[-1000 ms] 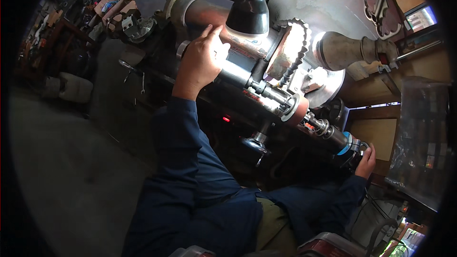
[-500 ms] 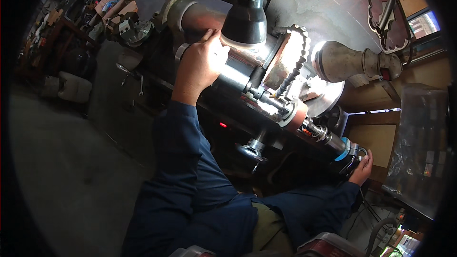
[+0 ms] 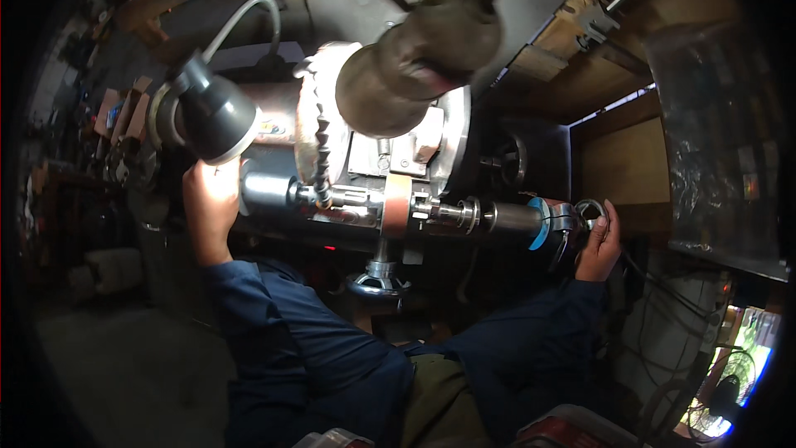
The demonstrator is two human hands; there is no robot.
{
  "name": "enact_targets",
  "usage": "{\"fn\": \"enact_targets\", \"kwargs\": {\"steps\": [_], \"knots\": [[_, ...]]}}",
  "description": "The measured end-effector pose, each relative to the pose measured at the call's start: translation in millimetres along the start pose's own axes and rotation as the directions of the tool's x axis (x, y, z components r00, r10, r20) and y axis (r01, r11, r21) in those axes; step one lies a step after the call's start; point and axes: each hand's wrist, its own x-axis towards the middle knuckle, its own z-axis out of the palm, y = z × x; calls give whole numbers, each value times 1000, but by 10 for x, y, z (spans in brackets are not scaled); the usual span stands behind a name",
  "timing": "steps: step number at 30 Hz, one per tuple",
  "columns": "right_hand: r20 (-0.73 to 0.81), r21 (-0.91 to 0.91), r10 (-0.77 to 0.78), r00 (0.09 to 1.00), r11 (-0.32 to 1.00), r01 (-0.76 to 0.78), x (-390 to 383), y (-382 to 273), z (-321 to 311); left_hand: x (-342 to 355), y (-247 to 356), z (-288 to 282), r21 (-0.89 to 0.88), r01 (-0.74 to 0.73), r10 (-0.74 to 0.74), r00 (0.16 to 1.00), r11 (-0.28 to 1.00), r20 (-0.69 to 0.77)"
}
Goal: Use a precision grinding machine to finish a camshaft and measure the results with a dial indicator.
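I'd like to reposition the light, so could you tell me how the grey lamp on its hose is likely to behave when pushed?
The lamp likely swings easily, as its curved hose looks bendable. Its smooth conical shade could slip under fingers. It hangs just above the left hand, so it may nudge it.

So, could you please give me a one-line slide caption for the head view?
Left hand on a lathe's lamp-lit headstock end, right hand at the handwheel on its far end.

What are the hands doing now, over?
Left hand rests on the lathe's steel shaft. Right hand grips the tailstock handwheel. Lamp hangs above the left hand.
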Motion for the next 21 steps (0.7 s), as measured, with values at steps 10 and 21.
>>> {"fn": "enact_targets", "kwargs": {"steps": [10, 21], "knots": [[-162, 121, -23, 986, 992, 43, -123, 16, 141, -8, -61, 90, 25, 113, -113, 993, 993, 13], [-223, 82, -74, 972, 992, 94, -186, 197, 190, -82, -429, 34, 622, -404, 480, 876, 671, 51]]}}
